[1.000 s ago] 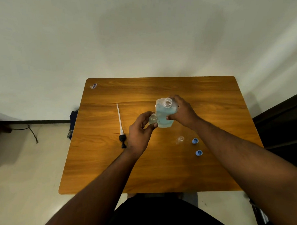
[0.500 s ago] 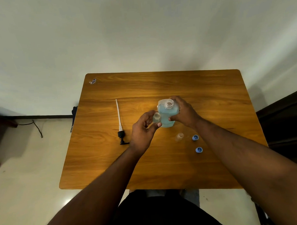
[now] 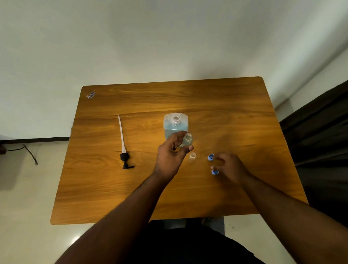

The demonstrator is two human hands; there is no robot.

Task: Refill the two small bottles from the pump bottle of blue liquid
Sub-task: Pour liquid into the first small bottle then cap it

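Observation:
The big bottle of blue liquid stands upright and uncapped in the middle of the wooden table. My left hand grips one small clear bottle just in front of it, mouth up. The second small bottle stands on the table below that. My right hand hovers, blurred, over two blue caps, fingers loosely spread; whether it touches the nearer cap is unclear.
The removed pump head with its long white tube lies on the table to the left. A small wrapper sits at the far left corner. A dark curtain hangs at the right.
My right hand has let go of the big bottle, which now stands on the table, and dropped down right to the blue caps. My left hand still holds the small bottle.

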